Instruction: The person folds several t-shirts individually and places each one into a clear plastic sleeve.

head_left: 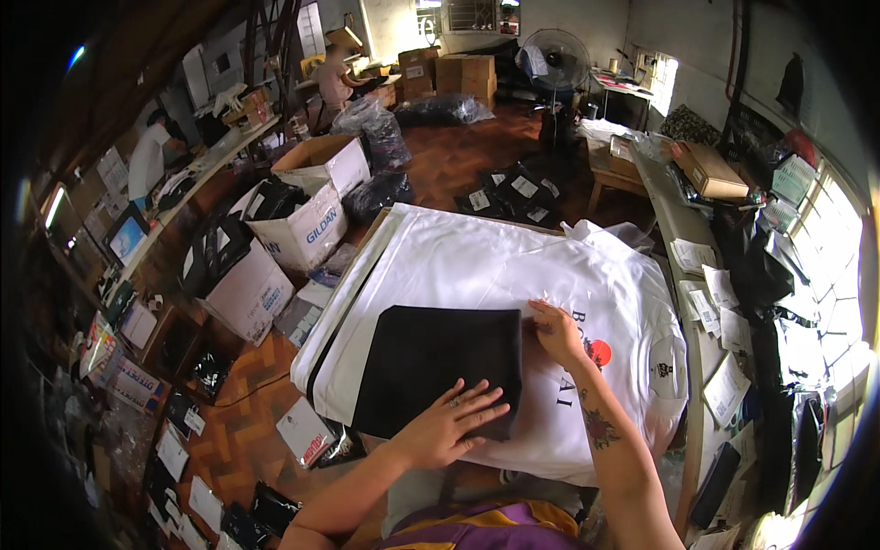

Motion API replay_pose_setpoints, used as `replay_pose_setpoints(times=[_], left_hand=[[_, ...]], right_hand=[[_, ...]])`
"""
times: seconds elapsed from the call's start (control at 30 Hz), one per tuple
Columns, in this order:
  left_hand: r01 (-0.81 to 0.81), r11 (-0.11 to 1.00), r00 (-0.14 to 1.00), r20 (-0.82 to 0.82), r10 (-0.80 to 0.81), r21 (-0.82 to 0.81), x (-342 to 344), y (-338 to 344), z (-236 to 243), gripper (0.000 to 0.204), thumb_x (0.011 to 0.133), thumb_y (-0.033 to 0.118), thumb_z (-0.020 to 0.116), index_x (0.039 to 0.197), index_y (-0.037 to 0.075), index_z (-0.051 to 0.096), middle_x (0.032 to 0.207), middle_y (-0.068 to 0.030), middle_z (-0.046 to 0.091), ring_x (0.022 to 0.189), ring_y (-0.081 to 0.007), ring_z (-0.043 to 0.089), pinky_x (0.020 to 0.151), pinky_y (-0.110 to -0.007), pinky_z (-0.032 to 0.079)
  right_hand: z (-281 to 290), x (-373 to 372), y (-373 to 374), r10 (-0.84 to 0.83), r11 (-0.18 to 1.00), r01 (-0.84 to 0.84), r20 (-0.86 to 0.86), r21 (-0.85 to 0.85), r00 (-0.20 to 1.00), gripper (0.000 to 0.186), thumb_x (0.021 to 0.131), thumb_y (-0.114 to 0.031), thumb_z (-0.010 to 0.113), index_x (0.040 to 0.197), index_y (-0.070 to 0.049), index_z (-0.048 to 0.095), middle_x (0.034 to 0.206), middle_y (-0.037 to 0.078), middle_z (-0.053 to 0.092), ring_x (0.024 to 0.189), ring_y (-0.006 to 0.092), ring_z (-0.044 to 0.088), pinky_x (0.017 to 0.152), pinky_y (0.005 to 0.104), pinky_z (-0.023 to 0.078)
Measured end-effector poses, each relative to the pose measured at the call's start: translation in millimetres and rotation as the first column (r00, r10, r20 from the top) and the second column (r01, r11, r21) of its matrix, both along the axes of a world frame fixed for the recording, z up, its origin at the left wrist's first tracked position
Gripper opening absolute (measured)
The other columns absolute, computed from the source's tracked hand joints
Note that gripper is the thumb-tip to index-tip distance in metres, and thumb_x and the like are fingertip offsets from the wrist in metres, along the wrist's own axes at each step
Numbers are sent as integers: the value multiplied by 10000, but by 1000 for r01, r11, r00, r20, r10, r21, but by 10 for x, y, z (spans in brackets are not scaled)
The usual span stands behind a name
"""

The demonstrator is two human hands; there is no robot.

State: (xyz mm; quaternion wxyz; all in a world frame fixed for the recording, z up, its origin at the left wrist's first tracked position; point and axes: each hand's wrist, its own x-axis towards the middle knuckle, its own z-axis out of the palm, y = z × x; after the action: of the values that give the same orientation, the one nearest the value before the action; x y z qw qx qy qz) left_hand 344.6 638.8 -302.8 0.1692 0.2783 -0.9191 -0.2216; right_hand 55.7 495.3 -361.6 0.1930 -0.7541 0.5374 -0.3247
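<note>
A folded black cloth item lies on white T-shirts stacked on a low work surface before me. The shirt at right has printed lettering and a red circle. My left hand rests on the lower right part of the black cloth, palm down with fingers spread. My right hand is beside its right edge on the white shirt, fingers slightly bent and apart, with nothing visibly held. A tattoo shows on my right forearm.
Cartons and bagged bundles stand ahead and left. Two people are at the back left. A long bench with papers and parcels runs along my right. A fan stands ahead; packages lie on the floor.
</note>
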Motion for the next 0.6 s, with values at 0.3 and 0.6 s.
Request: replay_pose_setpoints(times=[0.3, 0.6], left_hand=[[34, 997, 997, 61, -38, 69, -427, 38, 6, 537, 984, 274, 558, 1493, 179, 416, 1506, -119, 438, 1433, -323, 344, 1202, -530, 177], [-389, 844, 622, -570, 537, 370, -1379, -701, -279, 445, 1047, 364, 416, 1386, 89, 505, 1354, -125, 577, 1275, -311, 522, 1115, -611, 241]], right_hand=[[202, -148, -98, -154, 899, -215, 734, 382, 662, 340, 943, -226, 679, 1193, 3, 694, 1309, 100, 635, 1210, 171, 568, 1045, 289, 398], [179, -180, 312, -1, 999, 14, 356, -34, 935, 448, 916, -76, 621, 1345, 19, 536, 1381, 223, 549, 1348, 350, 469, 1167, 416, 302]])
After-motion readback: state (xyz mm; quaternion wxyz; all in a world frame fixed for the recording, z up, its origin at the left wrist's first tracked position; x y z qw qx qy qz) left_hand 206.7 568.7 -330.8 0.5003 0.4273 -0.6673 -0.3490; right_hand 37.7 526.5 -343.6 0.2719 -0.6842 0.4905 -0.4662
